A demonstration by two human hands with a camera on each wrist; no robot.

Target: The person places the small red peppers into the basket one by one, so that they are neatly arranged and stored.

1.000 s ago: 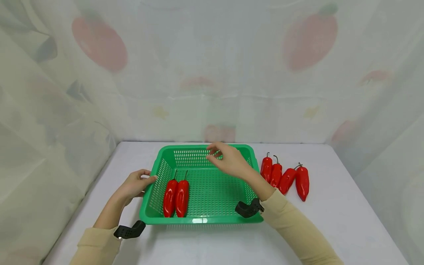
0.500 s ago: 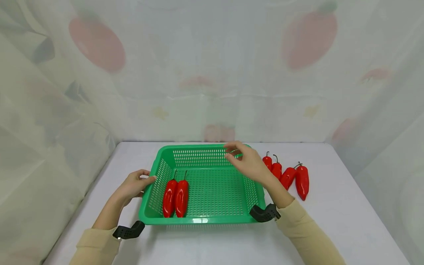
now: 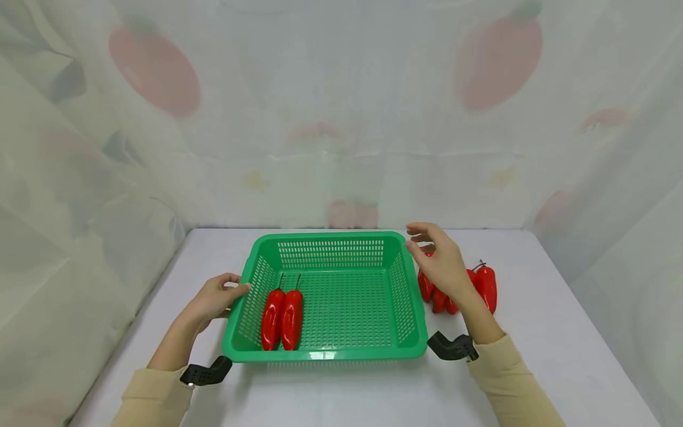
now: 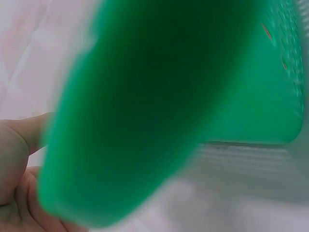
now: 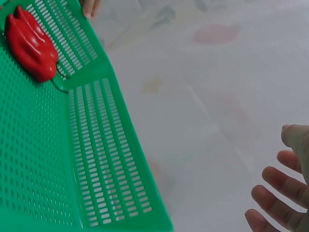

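Note:
A green plastic basket (image 3: 331,356) stands on the table, two red chili peppers (image 3: 291,320) lying side by side at its left end. My left hand (image 3: 216,296) holds the basket's left rim, thumb on top. In the left wrist view the blurred basket wall (image 4: 120,145) hides part of that hand (image 4: 19,179). My right hand (image 3: 440,261), loosely bent with nothing in it, hovers by the basket's right rim, over more red chili peppers (image 3: 487,284) on the table, partly covering them. In the right wrist view, that hand's fingers (image 5: 277,179) are spread apart.
The white table (image 3: 539,332) is backed by a pale curtain (image 3: 331,118) with faded fruit prints, which also hangs at both sides. A black wrist camera (image 3: 450,346) sits on each wrist.
My right hand has moved right, from above the basket to above the chili peppers beside it. The left hand keeps its place at the rim.

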